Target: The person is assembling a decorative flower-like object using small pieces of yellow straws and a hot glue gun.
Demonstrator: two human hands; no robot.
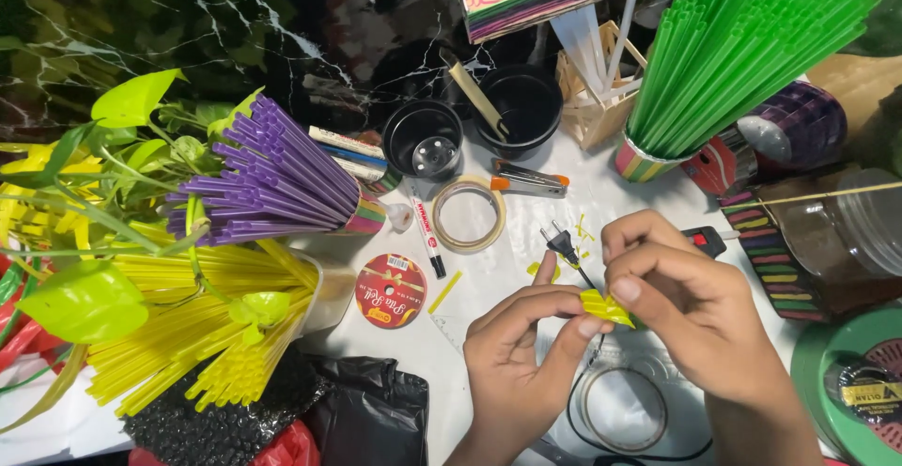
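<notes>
Near the white table's [526, 240] front edge, the left hand [515, 349] rises palm-up, its thumb and fingers closed on the left end of a short folded yellow plastic straw piece [606, 307]. The right hand [686, 302] curls over from the right, fingers bent, pinching the piece's other end. A black two-pin plug [561, 241] lies just behind them.

Bright, even light falls from above on the white table [498, 269]. The dark marble wall [282, 24] carries a soft glare. Shadows under both hands are short and faint. The green straws [742, 43] bow outward at the frame edge, probably from lens distortion. Focus is mostly sharp.
</notes>
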